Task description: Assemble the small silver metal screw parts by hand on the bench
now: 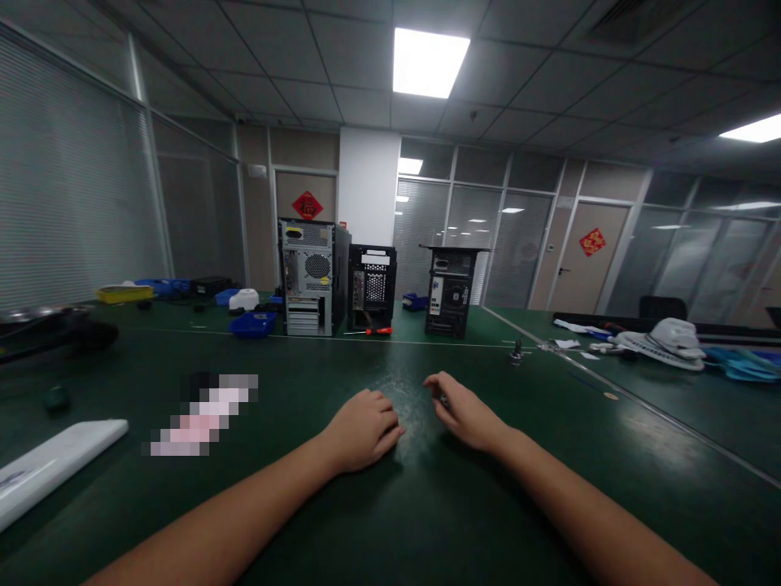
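"What surrounds you?"
"At my twelve o'clock, a white pillar (369,175); at eleven, a door (305,181) with a red diamond sign (307,206); at ten, glass partitions with blinds (73,163)."
"And rightward?"
"I see a beige door (610,268) at one, a black chair (663,308) at two."
"Any light?"
"Yes, a bright panel (430,63) in the tiled ceiling (274,49). My green table (464,521) catches a sheen."

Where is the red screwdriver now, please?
In the head view, the red screwdriver lies just left of centre on the table, before the middle computer case.
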`<state>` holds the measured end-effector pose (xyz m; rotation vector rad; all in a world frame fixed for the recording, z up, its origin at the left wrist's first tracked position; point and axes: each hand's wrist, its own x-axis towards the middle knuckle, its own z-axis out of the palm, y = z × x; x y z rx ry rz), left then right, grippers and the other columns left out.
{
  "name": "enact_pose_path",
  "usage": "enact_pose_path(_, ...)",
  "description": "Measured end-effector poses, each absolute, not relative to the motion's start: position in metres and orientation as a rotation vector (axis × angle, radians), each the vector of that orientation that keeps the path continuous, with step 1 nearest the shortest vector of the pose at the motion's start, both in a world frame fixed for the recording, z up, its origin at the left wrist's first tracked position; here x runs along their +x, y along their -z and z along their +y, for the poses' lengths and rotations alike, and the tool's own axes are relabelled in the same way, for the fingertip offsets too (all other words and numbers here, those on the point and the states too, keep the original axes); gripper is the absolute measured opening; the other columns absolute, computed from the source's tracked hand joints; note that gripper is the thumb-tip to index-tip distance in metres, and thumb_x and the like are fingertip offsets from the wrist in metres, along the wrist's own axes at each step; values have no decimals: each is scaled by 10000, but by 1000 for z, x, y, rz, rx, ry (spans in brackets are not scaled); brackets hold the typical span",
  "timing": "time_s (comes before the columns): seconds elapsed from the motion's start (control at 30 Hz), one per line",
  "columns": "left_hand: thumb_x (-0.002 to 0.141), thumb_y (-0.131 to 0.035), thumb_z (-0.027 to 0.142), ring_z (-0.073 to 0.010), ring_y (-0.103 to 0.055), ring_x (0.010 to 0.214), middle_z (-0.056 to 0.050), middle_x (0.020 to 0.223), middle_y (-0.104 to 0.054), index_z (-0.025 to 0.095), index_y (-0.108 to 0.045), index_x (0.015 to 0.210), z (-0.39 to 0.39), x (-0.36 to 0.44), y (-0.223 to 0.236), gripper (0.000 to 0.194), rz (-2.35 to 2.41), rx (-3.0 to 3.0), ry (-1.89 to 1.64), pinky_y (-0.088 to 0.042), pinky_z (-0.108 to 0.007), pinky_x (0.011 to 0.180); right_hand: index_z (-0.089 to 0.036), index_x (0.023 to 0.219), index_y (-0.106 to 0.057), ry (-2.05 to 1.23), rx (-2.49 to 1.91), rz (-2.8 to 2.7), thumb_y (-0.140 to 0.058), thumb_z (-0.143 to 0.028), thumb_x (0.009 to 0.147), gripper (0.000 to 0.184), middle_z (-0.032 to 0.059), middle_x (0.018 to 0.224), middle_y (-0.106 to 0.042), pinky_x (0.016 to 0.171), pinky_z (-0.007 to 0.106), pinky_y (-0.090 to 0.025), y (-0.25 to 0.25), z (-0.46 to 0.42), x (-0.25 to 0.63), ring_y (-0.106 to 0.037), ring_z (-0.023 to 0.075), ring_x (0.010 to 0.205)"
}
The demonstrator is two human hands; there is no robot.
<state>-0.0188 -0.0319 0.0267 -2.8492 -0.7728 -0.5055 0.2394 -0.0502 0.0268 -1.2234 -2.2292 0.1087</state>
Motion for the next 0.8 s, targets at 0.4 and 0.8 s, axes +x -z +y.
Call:
enact_pose_path(0.4,931,-495,409,-277,-591,1065,-128,1170,-622,204,-689,1119,23,-64,-9,340,-1418,-2616,484,-462,-393,911,-184,1138,-540,-203,-1790,-1234,-477,-272,842,316,11,795,-612,619,293,-470,19,2,441,-609,176,663)
enact_pose_path(0.8,939,-475,382,-275,-599,1077,-119,1151,-648,218,-681,1135,23,-61,-7,328,-1456,-2645,438,-463,-393,927,-140,1181,-697,71,-1695,-1089,-505,-453,857,489,135,949,-742,738,361,-493,5,-2,475,-687,262,850)
